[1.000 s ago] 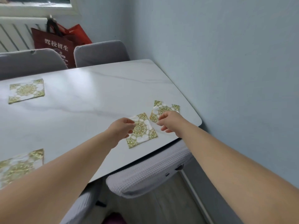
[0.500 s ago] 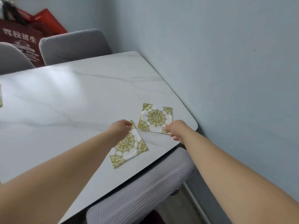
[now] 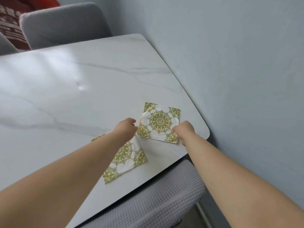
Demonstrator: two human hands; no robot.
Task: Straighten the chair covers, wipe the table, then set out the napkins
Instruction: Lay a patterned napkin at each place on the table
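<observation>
Two square green-and-white patterned napkins lie near the right end of the white marble table (image 3: pixel 82 96). My right hand (image 3: pixel 184 130) pinches the near right corner of the far napkin (image 3: pixel 158 122). My left hand (image 3: pixel 125 129), fingers curled, grips that napkin's left edge, which looks slightly lifted. The near napkin (image 3: pixel 126 159) lies flat at an angle, partly hidden under my left forearm. A grey textured chair cover (image 3: pixel 156 203) sits on the chair tucked under the table's near edge.
A second grey covered chair (image 3: pixel 65 25) stands at the table's far side, with a red printed bag (image 3: pixel 9 25) behind it. A pale blue wall (image 3: pixel 238 79) runs close along the table's right end.
My left hand has left the near napkin and gone to the far napkin's left edge. The far napkin now lies squarer and fully uncovered. My view has shifted closer and to the right.
</observation>
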